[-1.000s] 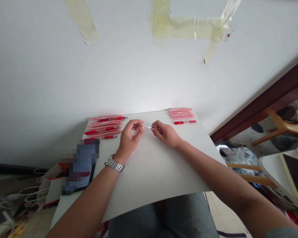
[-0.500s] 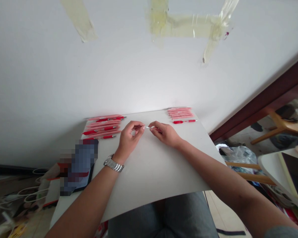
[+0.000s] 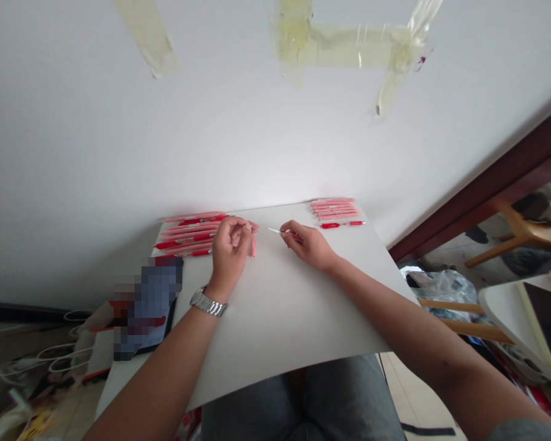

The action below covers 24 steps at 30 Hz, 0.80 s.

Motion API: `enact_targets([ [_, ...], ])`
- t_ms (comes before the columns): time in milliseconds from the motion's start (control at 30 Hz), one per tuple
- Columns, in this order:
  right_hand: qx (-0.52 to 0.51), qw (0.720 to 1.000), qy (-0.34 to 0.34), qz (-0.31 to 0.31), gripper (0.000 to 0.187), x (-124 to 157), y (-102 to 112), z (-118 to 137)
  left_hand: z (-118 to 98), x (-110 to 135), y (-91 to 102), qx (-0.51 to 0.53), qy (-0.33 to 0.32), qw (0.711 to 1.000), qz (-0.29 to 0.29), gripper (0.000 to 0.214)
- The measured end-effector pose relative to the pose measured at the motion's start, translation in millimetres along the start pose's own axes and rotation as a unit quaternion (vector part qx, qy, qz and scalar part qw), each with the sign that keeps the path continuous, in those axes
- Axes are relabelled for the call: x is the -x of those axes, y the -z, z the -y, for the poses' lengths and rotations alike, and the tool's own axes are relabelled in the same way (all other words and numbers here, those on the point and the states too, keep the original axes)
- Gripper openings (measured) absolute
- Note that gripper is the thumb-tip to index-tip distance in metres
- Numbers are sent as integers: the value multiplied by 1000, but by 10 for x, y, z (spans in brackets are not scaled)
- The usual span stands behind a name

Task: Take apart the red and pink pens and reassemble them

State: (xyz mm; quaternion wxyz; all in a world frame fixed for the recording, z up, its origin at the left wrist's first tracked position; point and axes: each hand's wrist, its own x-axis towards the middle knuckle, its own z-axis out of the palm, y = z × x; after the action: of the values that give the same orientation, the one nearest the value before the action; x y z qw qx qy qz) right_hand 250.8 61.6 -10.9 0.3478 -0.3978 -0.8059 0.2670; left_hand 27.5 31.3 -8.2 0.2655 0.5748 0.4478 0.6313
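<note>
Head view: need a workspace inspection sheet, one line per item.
Surface: white tabletop, flat, against the wall.
Job's things: pink pen barrel; thin refill; pen pile far left; pink barrel stack and red pen far right.
Clutter: pixelated dark item at the left edge.
Grips: left hand pinches the barrel; right hand pinches the refill; hands apart.
Cables: white cords low left, off the table.
Surroundings: tape on wall; wooden chair and tablet, right.
</note>
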Motion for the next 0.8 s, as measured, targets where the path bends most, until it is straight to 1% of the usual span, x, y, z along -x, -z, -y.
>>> enact_targets([
  [133, -4, 1000, -4, -5, 23, -1, 2, -7, 28, -22, 49, -69, -27, 997, -14, 16],
  [233, -7, 1000, -5, -5, 23, 1, 3, -4, -1, -23, 71, -139, -47, 989, -28, 15],
  [400, -8, 1000, -6, -8, 24, 4, 7, 5, -57, -19, 85, -235, -35, 971, -36, 23],
  [533, -7, 1000, -9, -8, 24, 1, 7, 3, -48, -25, 100, -261, -21, 965, -28, 19],
  [667, -2, 1000, -13, -6, 24, 0, 0, -10, -27, -39, 129, -287, -32, 958, -6, 11],
  [800, -1, 1000, -16, -5, 24, 4, -2, -14, -6, -58, 175, -338, -51, 939, 34, 18],
])
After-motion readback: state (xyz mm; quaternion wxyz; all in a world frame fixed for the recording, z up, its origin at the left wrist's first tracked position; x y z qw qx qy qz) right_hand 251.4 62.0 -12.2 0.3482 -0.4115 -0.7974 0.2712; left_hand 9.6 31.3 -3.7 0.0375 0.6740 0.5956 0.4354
